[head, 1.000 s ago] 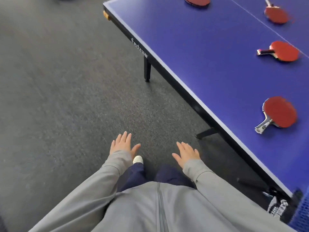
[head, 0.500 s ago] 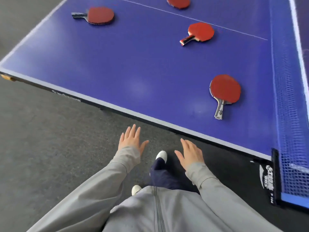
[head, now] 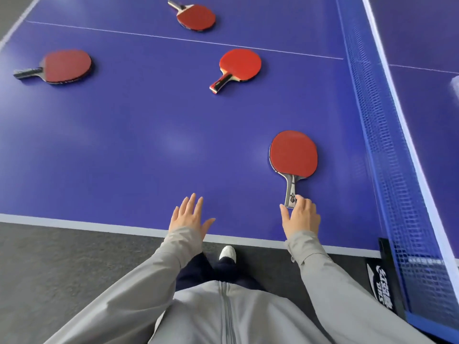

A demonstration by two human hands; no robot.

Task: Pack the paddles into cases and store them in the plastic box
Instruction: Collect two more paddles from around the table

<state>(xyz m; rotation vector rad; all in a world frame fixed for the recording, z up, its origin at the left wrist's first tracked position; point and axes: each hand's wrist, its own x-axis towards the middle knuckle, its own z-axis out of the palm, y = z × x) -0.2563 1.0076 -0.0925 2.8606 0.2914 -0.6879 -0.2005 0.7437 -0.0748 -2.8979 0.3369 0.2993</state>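
Several red-faced paddles lie flat on the blue table. The nearest paddle lies close to the net, its handle pointing toward me. My right hand reaches over the table's near edge; its thumb and forefinger touch either side of the handle's end, fingers fairly straight. My left hand hovers open above the table edge, holding nothing. Another paddle lies mid-table, one at the left and one at the back. No case or plastic box shows.
The blue net with its black clamp runs along the right side. A pale blurred object sits beyond the net at the right edge. Grey carpet lies below the table edge, with my white shoe on it.
My view has swung to face the table and come closer. Both hands moved forward from over the floor to over the table edge, and my right hand reached the nearest paddle's handle.
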